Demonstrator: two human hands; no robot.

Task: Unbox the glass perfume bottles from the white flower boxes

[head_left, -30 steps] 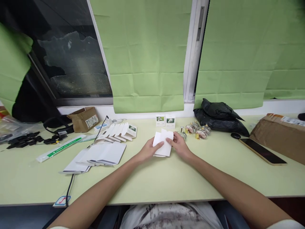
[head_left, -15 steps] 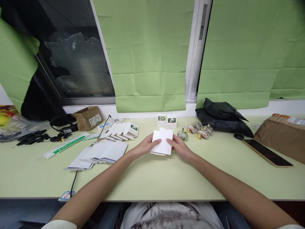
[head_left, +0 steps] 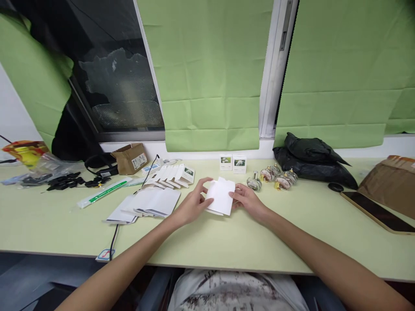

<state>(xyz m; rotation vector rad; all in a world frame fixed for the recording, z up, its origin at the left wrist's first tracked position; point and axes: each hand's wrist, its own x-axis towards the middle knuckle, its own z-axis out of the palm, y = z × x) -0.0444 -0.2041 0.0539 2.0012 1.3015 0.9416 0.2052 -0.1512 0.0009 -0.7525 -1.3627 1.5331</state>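
Note:
Between my two hands is a white, flattened cardboard box (head_left: 220,198), held above the table with its plain side toward me. My left hand (head_left: 194,202) pinches its left edge, thumb on the front face and fingers curled near the top corner. On the right edge, my right hand (head_left: 248,199) grips with the thumb in front and the other fingers partly hidden behind. Several flat white boxes (head_left: 152,201) lie overlapping to the left. Behind them leans a row of folded white boxes (head_left: 171,175). Two small picture boxes (head_left: 239,165) stand upright at the back, near a glass perfume bottle (head_left: 254,182).
More perfume bottles (head_left: 282,179) stand right of centre, before a black plastic bag (head_left: 311,160). A phone (head_left: 378,211) and a brown package (head_left: 391,185) lie at the right. An open carton (head_left: 129,159), black cables (head_left: 65,181) and a green-white packet (head_left: 103,193) are at the left.
My left hand has shifted its hold, its fingers lifting to the upper left corner while the thumb moved lower. The white box has tilted slightly. The camera view has turned a little to the left.

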